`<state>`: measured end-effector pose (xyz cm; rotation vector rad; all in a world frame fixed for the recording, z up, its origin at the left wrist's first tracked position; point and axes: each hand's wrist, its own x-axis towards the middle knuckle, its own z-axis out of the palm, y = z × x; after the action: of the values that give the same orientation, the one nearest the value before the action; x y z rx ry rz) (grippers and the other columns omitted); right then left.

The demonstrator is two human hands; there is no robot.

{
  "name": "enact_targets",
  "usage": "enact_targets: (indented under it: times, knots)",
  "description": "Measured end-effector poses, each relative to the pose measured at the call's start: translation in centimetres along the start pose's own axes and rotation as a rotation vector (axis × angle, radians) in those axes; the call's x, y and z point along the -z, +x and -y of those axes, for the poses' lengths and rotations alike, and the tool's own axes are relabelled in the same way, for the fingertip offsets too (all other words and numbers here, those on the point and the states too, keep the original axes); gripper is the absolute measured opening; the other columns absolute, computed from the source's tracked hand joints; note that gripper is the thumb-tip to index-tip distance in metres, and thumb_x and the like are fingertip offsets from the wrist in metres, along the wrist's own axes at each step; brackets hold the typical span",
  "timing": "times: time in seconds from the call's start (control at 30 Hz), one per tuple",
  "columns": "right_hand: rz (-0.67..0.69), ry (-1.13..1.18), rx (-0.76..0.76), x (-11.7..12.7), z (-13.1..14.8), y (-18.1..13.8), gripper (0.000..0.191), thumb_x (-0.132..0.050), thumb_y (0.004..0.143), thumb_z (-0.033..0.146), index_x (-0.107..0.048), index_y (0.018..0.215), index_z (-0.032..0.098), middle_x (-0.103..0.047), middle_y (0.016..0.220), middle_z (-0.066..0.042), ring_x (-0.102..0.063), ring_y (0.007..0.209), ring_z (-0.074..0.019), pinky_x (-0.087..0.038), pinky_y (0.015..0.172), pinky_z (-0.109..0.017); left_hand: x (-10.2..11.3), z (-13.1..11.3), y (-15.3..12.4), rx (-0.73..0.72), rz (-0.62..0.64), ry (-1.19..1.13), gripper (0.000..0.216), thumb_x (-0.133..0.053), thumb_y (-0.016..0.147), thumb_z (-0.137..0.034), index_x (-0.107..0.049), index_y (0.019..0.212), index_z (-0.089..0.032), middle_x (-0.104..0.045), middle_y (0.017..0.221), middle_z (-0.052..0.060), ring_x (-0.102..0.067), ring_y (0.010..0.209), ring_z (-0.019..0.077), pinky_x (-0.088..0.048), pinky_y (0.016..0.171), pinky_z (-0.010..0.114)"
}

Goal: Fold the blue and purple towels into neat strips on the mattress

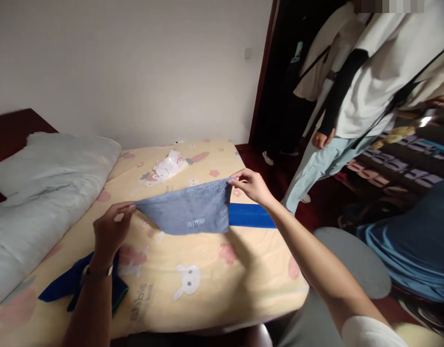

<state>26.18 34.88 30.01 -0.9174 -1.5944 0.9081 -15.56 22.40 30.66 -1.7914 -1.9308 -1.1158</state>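
A light blue towel [191, 209] hangs stretched between my two hands above the bed. My left hand [110, 231] pinches its left corner, and my right hand [253, 185] pinches its right corner. The towel sags in the middle, showing small embroidered lettering. Under it lies a darker royal-blue cloth [251, 216] flat on the yellow patterned bedsheet [193, 284]. Another dark blue cloth [68, 284] sits below my left forearm near the bed's front edge.
A pale grey duvet [37, 188] is piled at the left. A crumpled white plastic bag [168, 165] lies at the far end of the bed. Two people in white shirts [373, 72] stand at the right by a dark doorway. Blue bedding [413, 241] lies at right.
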Motion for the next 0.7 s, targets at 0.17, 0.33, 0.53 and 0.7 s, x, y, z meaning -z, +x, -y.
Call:
enact_targets:
  times: [0.17, 0.33, 0.53, 0.7]
  knots:
    - [0.034, -0.001, 0.009, 0.1, -0.1, -4.9, 0.036, -0.073, 0.080, 0.056, -0.070, 0.086, 0.020, -0.071, 0.098, -0.009, -0.067, 0.091, -0.0226, -0.056, 0.081, -0.036, 1.4, 0.3, -4.6, -0.104, -0.057, 0.005, 0.031, -0.057, 0.095, -0.046, -0.072, 0.105, -0.021, -0.078, 0.102, 0.004, -0.073, 0.095, 0.0202, -0.056, 0.088, 0.034]
    - [0.209, -0.075, -0.175, -1.2, -6.5, -18.0, 0.028, -0.061, 0.091, 0.050, -0.068, 0.088, 0.023, -0.072, 0.107, -0.011, -0.067, 0.100, -0.0267, -0.056, 0.084, -0.039, -1.7, 4.3, -18.6, -0.124, 0.179, -0.033, 0.031, -0.051, 0.097, -0.044, -0.069, 0.111, -0.023, -0.078, 0.106, 0.005, -0.074, 0.097, 0.0222, -0.060, 0.089, 0.036]
    - [0.413, -0.257, -0.375, -2.6, -15.3, -34.3, 0.017, -0.051, 0.093, 0.034, -0.065, 0.090, 0.025, -0.071, 0.096, -0.007, -0.068, 0.092, -0.0258, -0.054, 0.084, -0.038, -5.7, 6.1, -35.6, -0.213, 0.614, -0.124, 0.037, -0.040, 0.096, -0.022, -0.073, 0.114, -0.027, -0.076, 0.117, 0.004, -0.071, 0.110, 0.0223, -0.061, 0.095, 0.033]
    - [0.448, -0.292, -0.393, -2.4, -15.9, -39.4, 0.012, -0.050, 0.092, 0.031, -0.062, 0.092, 0.028, -0.070, 0.102, -0.005, -0.067, 0.098, -0.0265, -0.053, 0.086, -0.037, -4.7, 5.4, -39.2, -0.217, 0.769, -0.154, 0.042, -0.040, 0.095, -0.017, -0.069, 0.122, -0.027, -0.069, 0.131, 0.005, -0.062, 0.125, 0.0218, -0.053, 0.108, 0.036]
